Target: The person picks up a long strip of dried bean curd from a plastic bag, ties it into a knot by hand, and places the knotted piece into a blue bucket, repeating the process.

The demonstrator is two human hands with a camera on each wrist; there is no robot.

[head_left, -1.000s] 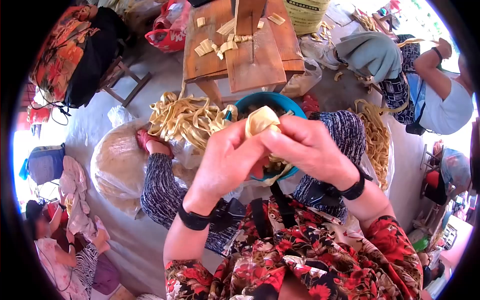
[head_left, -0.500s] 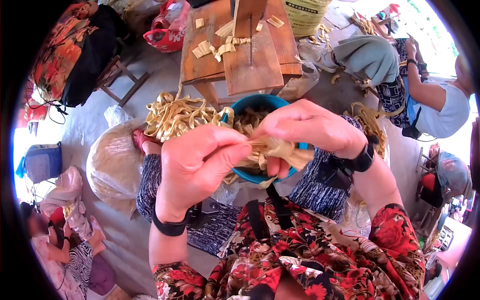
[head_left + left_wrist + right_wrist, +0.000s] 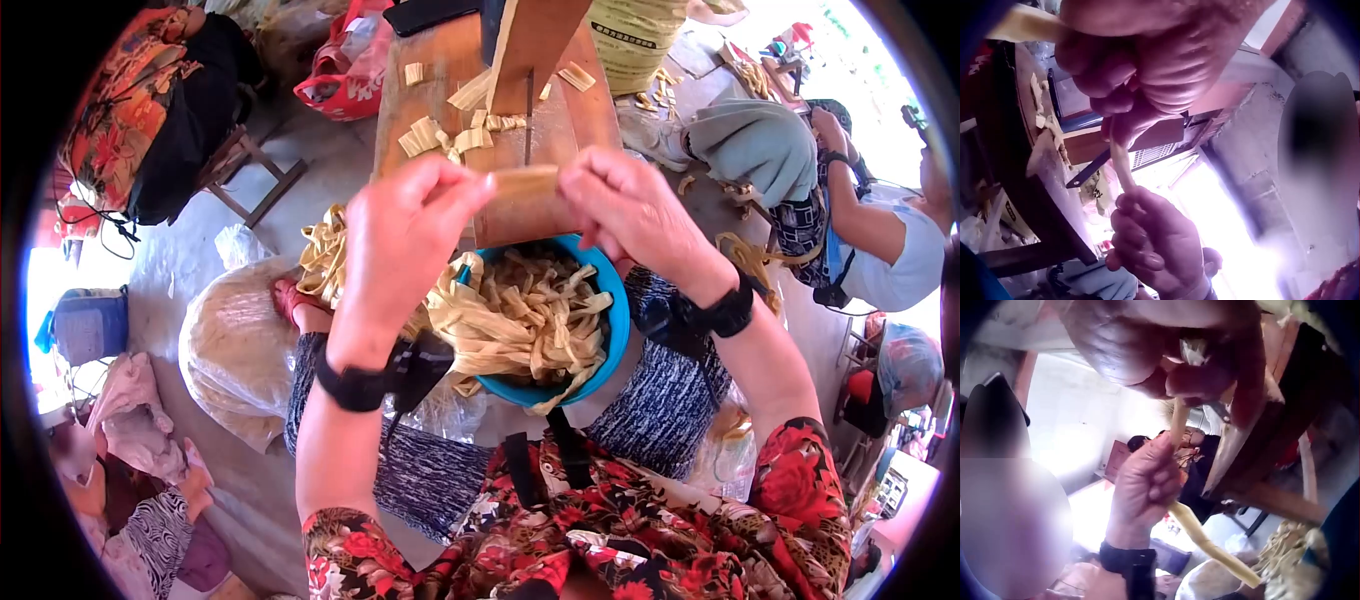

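Floral-and-black bundle [image 3: 135, 75]: upper left, by a wooden stool [image 3: 262, 190].
Person in zebra stripes [image 3: 165, 540]: lower left corner, partly cut off by the edge of view.
Plastic-wrapped bale [image 3: 238, 345]: on the floor, left of the speckled trousers [image 3: 430, 470].
Loose strip pile [image 3: 322, 262]: just right of the bale, partly behind the left forearm.
Red-and-white bag [image 3: 348, 68]: top, left of the bench.
Left hand [image 3: 405, 245]: fingers folded in, thumb and forefinger pinching one end of the stretch between the hands; black band at the wrist. Right wrist view shows a long tail of strip hanging out past this hand.
Wooden bench [image 3: 598, 125]: ahead of the hands; short ribbed cut pieces [image 3: 425, 135] scattered on it, an upright board [image 3: 535, 50] standing among them.
Pale yellow strip [image 3: 527, 181]: drawn straight between the two hands, in front of the bench's near end as the head view has it.
Blue tub [image 3: 618, 325]: between the knees, below the hands; heaped with strips [image 3: 540, 325], a few lying over the rim.
Right hand [image 3: 635, 210]: fingers curled, pinching the other end of the stretch; black band here too.
Yellow sack [image 3: 635, 40]: upper right of the bench.
Person in pale blue top [image 3: 895, 255]: far right, grey cloth [image 3: 755, 140] over the lap.
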